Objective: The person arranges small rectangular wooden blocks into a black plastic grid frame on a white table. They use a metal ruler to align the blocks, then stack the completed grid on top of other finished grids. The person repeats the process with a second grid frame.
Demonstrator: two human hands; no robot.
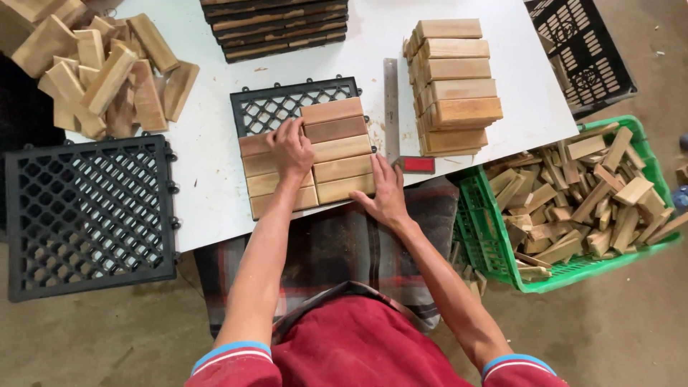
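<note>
Under both of your hands lies the white table (pixel 208 186), the largest thing in view, with a checked cloth (pixel 337 244) hanging below its near edge. Off to the outside of your left hand (pixel 292 149), a bare black plastic grid (pixel 89 215) overhangs the table's corner, and farther out beyond it sits a loose heap of wooden blocks (pixel 107 72). Outside your right hand (pixel 387 190), down on the floor, a green crate (pixel 494 244) holds a jumble of wood offcuts (pixel 580 193); a black crate (pixel 584 50) stands beyond that. Ahead of your right hand rises a neat stack of wooden slats (pixel 455 86), and ahead of both hands, at the table's far edge, lies a pile of dark finished tiles (pixel 276 25).

Directly beneath your hands is the tile you are working on (pixel 304 147): a black lattice base (pixel 287 104) with its near part covered by two columns of wooden slats (pixel 337 143), its far strip past your fingers still open lattice. Your left hand lies palm down, fingers spread and pressing on the left column, gripping nothing. Your right hand rests flat against the tile's near right corner, fingers extended along the edge of the lowest slat, not closed on anything. Just beyond your right fingertips a steel ruler (pixel 391 107) lies along the tile's side, and a small red block (pixel 416 164) sits beside your right thumb side.
</note>
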